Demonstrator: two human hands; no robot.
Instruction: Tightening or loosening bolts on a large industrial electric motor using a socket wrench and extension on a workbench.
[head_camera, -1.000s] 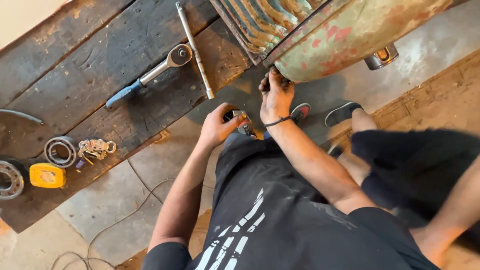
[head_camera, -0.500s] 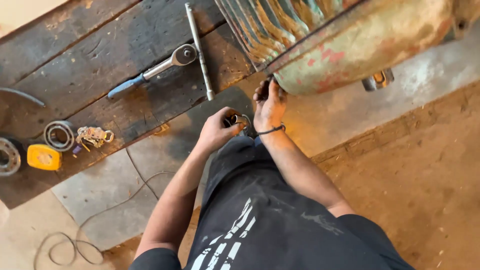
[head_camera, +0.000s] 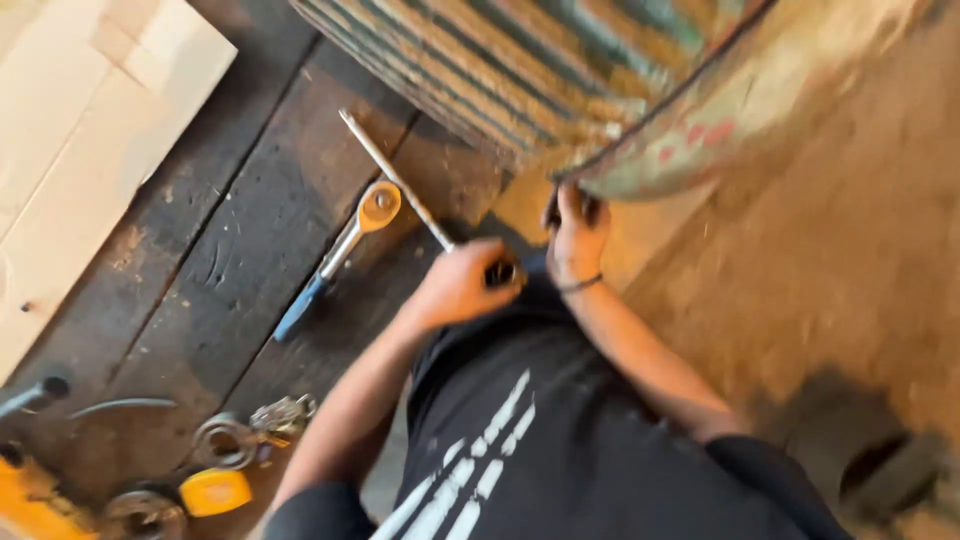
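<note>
A view from above looks down on a person in a black shirt with white stripes, both bare arms stretched forward over dark, worn wooden planks (head_camera: 200, 250). The picture is blurred by motion. The left hand (head_camera: 455, 285) is curled into a fist around a small dark object (head_camera: 500, 272) that pokes out just past the knuckles; its shape is too blurred to name. The right hand (head_camera: 575, 232), with a dark band at the wrist, reaches up to the lower edge of a large rusty metal body (head_camera: 640, 120) painted in faded green and red, with ribbed fins along its side. Its fingers are closed on that rim, touching it, though whether they also pinch something small there cannot be told. The two hands sit just beside each other, the dark object between them. A long thin metal rod (head_camera: 395, 180) lies on the planks, its near end running to the left fist. Beside it lies a ratchet wrench (head_camera: 335, 255) with a blue handle. Farther back, near the person's left elbow, lie metal rings (head_camera: 222, 440), a bunch of keys (head_camera: 282, 415) and a yellow tape measure (head_camera: 215, 490). A pale board (head_camera: 80, 130) lies at the far left.
</note>
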